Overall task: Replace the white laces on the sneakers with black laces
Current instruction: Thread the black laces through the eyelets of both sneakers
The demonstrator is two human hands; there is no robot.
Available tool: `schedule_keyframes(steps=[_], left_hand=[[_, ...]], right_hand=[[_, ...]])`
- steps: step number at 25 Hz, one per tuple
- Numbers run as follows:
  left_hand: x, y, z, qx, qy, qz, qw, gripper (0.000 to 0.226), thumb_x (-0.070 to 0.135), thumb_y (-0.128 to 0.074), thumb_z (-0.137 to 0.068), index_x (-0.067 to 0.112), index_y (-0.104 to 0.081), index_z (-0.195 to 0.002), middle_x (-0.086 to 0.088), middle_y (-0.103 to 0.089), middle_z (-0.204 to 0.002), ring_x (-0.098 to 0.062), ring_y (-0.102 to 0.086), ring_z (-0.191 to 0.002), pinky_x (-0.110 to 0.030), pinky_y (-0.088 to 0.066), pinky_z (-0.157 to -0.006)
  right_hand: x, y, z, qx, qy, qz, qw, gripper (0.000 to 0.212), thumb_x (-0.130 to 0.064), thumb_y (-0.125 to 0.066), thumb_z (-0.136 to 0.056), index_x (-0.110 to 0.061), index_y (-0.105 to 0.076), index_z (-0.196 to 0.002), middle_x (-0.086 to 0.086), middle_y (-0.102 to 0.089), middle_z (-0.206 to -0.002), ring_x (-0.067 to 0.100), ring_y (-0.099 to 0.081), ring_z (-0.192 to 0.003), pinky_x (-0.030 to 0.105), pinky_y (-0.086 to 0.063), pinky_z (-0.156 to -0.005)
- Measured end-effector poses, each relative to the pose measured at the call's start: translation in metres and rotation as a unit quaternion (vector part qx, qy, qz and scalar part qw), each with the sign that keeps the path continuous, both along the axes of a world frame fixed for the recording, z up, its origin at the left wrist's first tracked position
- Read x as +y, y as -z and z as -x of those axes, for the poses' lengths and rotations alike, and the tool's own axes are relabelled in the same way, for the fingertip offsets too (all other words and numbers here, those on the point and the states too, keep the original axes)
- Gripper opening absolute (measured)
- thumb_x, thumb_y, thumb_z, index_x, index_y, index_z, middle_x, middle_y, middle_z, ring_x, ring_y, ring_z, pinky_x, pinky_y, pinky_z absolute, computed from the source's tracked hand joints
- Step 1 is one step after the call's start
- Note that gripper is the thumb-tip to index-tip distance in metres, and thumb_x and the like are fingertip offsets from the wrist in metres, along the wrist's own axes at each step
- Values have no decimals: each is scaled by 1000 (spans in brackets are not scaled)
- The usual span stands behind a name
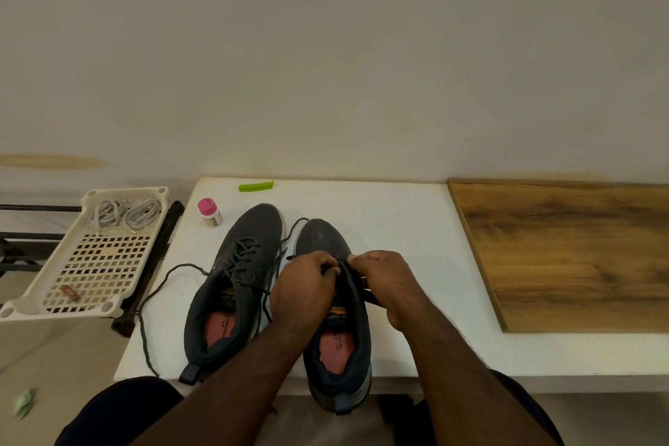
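Observation:
Two dark grey sneakers stand side by side on the white table (398,228), toes pointing away from me. The left sneaker (231,282) is threaded with a black lace whose loose end (152,300) trails off to the left over the table. Both my hands work over the right sneaker (338,348). My left hand (304,290) pinches its black lace (289,235) near the eyelets. My right hand (391,286) grips the same lace on the other side. The right sneaker's eyelets are hidden under my fingers. Two coiled white laces (125,215) lie in the cream basket.
A cream perforated basket (90,272) sits on a dark rack left of the table. A pink-capped small bottle (210,212) and a green clip (256,186) lie near the table's far edge. A wooden board (572,250) covers the right side.

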State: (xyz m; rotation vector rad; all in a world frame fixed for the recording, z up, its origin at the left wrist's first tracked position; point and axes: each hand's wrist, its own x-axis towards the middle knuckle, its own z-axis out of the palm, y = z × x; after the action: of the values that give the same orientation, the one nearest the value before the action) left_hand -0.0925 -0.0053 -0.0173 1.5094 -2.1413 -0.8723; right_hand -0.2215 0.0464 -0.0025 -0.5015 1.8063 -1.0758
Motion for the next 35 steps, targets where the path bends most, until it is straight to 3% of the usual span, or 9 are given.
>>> schedule_keyframes(steps=[2, 5, 9, 12, 15, 19, 26, 31, 35], left_hand=[[2, -2, 1, -3, -6, -6, 1000, 16, 29, -56, -94, 33, -69, -102, 14, -68, -95, -6, -62, -87, -28, -50, -80], [2, -5, 3, 30, -29, -39, 998, 14, 23, -58, -91, 33, -62, -99, 14, -67, -89, -4, -62, -83, -26, -50, -75], [-1, -6, 2, 80, 6, -93, 992, 22, 14, -60, -89, 30, -57, -104, 13, -68, -92, -2, -64, -87, -23, -53, -74], [-2, -10, 0, 67, 42, -96, 992, 27, 11, -56, -90, 28, -57, -111, 14, -68, -101, 0, -63, -88, -12, -48, -67], [1, -14, -4, 48, 58, -72, 995, 23, 14, -57, -91, 28, -60, -110, 14, -67, -100, 1, -62, -84, -6, -45, -59], [-2, -19, -6, 28, 84, -15, 996, 22, 10, -59, -90, 24, -64, -106, 8, -65, -103, -4, -58, -91, -8, -39, -74], [-10, -45, -34, -25, 30, 15, 999, 35, 0, -44, -95, 20, -67, -113, 8, -67, -108, -3, -56, -94, -15, -39, -84], [5, -45, -50, -93, 51, -66, 992, 19, 26, -45, -96, 34, -62, -93, 10, -65, -83, -9, -62, -74, -32, -54, -74], [11, -38, -40, -88, 66, -25, 994, 21, 52, -53, -91, 33, -59, -84, 9, -62, -78, -5, -59, -73, -34, -54, -72]], right_hand=[[1, -1, 0, -13, 8, 1, 1000, 17, -14, -61, -96, -1, -73, -95, 21, -73, -96, 31, -71, -85, 42, -62, -83], [2, 5, 0, 38, -26, 24, 999, 11, -9, -64, -93, -9, -75, -90, 17, -74, -89, 35, -73, -89, 47, -62, -80], [1, 10, -1, 109, -34, 36, 993, 7, -13, -69, -88, -19, -71, -85, 7, -73, -79, 28, -73, -77, 50, -62, -73], [2, 10, -2, 176, -40, 25, 983, 12, -15, -60, -89, -24, -61, -81, 4, -70, -79, 25, -71, -72, 50, -62, -70], [3, 9, -1, 143, -11, 31, 989, 13, -5, -50, -90, -17, -55, -87, 12, -68, -90, 31, -71, -79, 50, -63, -68], [5, 7, 2, 124, -26, 42, 991, 5, -15, -67, -93, -17, -66, -97, 9, -72, -88, 28, -73, -77, 46, -64, -68], [2, 11, -2, 199, -30, 24, 979, 13, -20, -62, -93, -27, -61, -82, 0, -69, -84, 22, -71, -80, 45, -62, -73], [3, 7, -5, 212, -47, 23, 976, 13, -21, -51, -97, -26, -53, -86, 2, -66, -88, 24, -69, -82, 48, -61, -75], [7, 3, -3, 162, -5, 38, 986, 8, -23, -48, -96, -25, -52, -90, 7, -67, -92, 28, -71, -82, 50, -62, -70]])
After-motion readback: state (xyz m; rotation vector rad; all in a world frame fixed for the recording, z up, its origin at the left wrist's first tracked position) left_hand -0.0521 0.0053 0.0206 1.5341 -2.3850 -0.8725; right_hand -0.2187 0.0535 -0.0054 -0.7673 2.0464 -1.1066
